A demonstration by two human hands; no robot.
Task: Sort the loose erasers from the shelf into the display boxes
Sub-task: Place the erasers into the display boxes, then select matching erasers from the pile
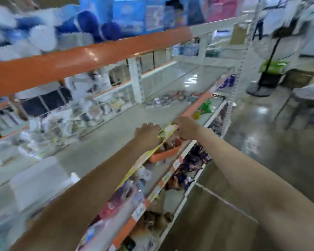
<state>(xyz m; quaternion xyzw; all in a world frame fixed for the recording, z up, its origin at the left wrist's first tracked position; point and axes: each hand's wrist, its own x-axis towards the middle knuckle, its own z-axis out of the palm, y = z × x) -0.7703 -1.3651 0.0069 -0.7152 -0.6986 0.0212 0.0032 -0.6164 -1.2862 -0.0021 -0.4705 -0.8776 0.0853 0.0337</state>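
The view is blurred by motion. Both my arms reach out over the grey middle shelf (101,142). My left hand (148,132) and my right hand (186,126) meet at the top edge of a yellow and white display box card (168,131), and both seem to grip it. Below the hands an orange display box (163,154) stands at the shelf's front edge with small reddish-brown erasers (170,144) inside. More display boxes with small packed items (127,192) line the front edge toward me. A pile of loose small items (169,98) lies farther along the shelf.
An orange-edged upper shelf (83,58) with blue and white goods hangs overhead. White boxes (36,180) sit on the shelf at my left. Lower shelves hold dark packets (188,169). The aisle floor opens to the right, with a fan stand (261,84) and a stool (304,98).
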